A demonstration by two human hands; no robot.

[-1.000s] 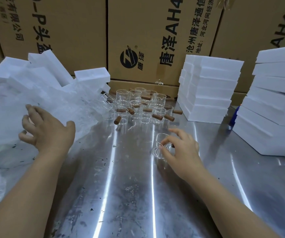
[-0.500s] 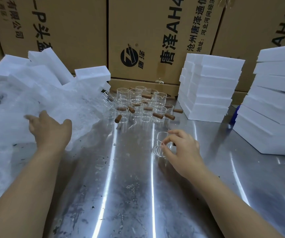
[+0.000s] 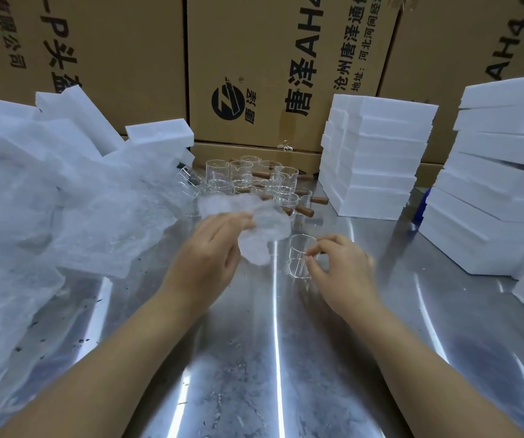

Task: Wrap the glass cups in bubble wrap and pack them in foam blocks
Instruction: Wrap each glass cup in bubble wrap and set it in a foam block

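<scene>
Pinched between the thumb and fingers of my left hand [image 3: 210,257] is a small crumpled sheet of bubble wrap [image 3: 263,235], held just off the steel table [image 3: 254,358]. My right hand [image 3: 339,267] has its fingertips curled against the near wall of one glass cup [image 3: 300,257], which stands upright on the steel between my two hands. It looks like a light pinch rather than a full grasp. As I judge it, the worst risk sits right at those fingertips. The glass is smooth and the table is slick, so if I drag the sheet across while the cup is only lightly steadied, it could tip or skate away. The sheet is also bunched, and wrapped like that it may leave part of the glass bare. Just beyond my left hand the wrap hangs close to the other cups [image 3: 244,175] with wooden handles, and a careless sweep could catch one. The foam blocks [image 3: 380,153] stacked beyond my right hand are well apart, so the carry to them needs a firmer hold. Both forearms reach forward and angle inward, the left palm turned down and right toward the cup, the right wrist low with the fingers arched.
</scene>
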